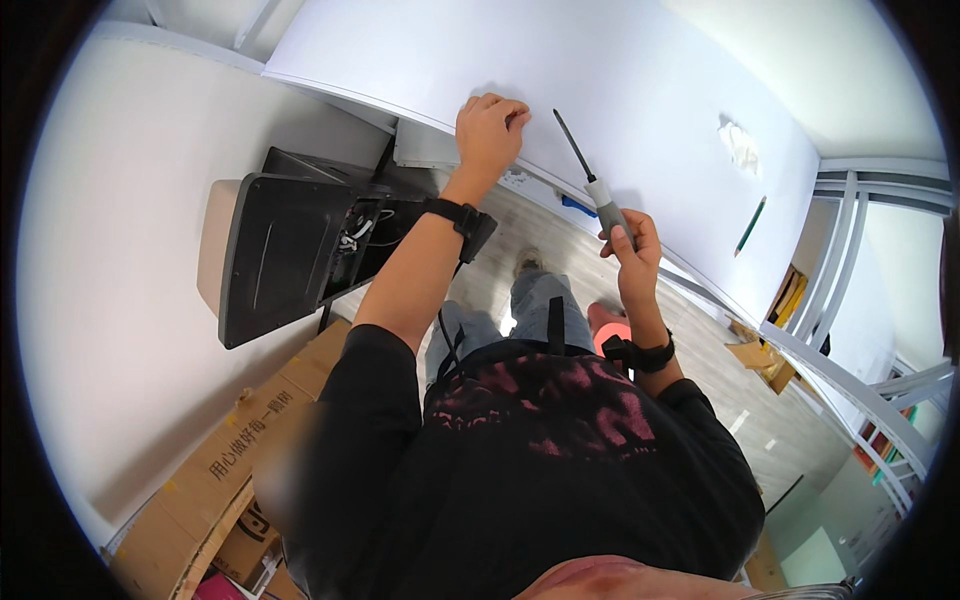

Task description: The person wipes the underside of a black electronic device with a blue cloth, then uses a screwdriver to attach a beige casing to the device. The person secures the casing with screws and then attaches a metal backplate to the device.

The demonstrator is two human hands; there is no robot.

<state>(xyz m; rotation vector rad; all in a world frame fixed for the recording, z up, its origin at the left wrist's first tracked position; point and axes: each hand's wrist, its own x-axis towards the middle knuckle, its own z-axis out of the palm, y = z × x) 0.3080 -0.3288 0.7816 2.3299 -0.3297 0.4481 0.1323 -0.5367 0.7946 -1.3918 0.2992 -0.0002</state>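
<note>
Screwdriver (590, 175) being gripped in right hand (630, 245), shaft pointing up over white tabletop (640, 90).
Left hand (490, 130) is curling loosely, fingertips pressing the tabletop's near edge, holding nothing.

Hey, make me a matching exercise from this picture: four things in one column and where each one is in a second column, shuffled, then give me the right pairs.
Things:
1. screwdriver
2. left hand
3. black panel
4. cardboard boxes

Places:
A. resting on the edge of the white tabletop
B. on the floor at lower left
C. held upright in the right hand
D. propped below the table, left of the person's left forearm

Right pairs: 1-C, 2-A, 3-D, 4-B
</note>
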